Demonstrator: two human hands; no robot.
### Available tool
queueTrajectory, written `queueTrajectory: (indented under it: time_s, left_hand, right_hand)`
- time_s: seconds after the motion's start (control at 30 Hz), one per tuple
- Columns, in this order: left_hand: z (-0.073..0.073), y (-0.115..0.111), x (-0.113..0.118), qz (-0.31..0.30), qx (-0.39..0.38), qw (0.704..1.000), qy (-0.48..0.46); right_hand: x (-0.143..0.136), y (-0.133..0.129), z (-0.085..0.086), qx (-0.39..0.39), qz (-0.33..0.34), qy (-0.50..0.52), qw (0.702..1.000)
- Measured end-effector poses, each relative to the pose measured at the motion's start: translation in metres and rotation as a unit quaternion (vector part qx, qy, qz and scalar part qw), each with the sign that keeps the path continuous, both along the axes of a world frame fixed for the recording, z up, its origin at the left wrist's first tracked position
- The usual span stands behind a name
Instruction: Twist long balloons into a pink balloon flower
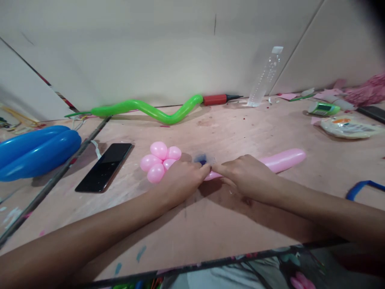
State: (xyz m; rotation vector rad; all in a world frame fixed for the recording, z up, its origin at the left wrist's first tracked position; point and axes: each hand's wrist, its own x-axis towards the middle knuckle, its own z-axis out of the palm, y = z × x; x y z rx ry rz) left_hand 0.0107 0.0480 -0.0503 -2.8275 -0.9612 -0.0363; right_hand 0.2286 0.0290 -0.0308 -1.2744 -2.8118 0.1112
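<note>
A pink balloon flower (158,151), several small round bubbles clustered together, sits just left of my left hand (185,176). My left hand is closed, its fingers curled down at the stretch of balloon beside the cluster. A hand's width to the right, my right hand (249,176) is closed around a long pink balloon (285,159), with the thumb underneath and the index finger pointing toward my left hand. The balloon's rounded end sticks out to the right beyond the knuckles. Part of the pink balloon shows between both hands; the rest there is hidden by my fingers.
A black phone (105,166) and blue balloons (39,150) lie left. Along the wall are a zigzag green balloon (150,110), a red hand pump (215,99) and a clear bottle (264,78). A plastic packet (349,127) and blue strip (359,186) are right.
</note>
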Motion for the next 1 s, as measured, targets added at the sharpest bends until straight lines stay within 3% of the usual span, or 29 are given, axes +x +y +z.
queueTrajectory:
  time_s: [0.1,0.2,0.4,0.67,0.8,1.0]
  left_hand:
    - [-0.004,0.002,-0.002,-0.006,-0.006,1.000,-0.020]
    - [-0.005,0.005,-0.002,-0.010,0.041,0.998,-0.041]
    - [0.007,0.001,0.003,0.040,0.094,0.994,-0.043]
    - [0.020,-0.004,0.007,0.140,0.025,0.990,-0.013]
    - [0.016,-0.005,0.009,0.149,0.021,0.988,0.026]
    - [0.005,-0.004,0.004,0.116,0.042,0.992,0.033]
  right_hand:
    - [-0.002,-0.001,-0.003,0.000,0.009,0.002,1.000]
    - [-0.005,-0.003,-0.001,0.019,-0.015,0.016,1.000]
    - [-0.005,-0.004,0.011,0.051,-0.068,0.014,0.996]
    - [-0.002,-0.004,0.016,0.050,-0.063,0.008,0.997]
    - [0.001,-0.003,0.013,0.052,-0.054,0.010,0.997]
    - [0.000,-0.004,0.014,0.042,-0.057,0.002,0.997]
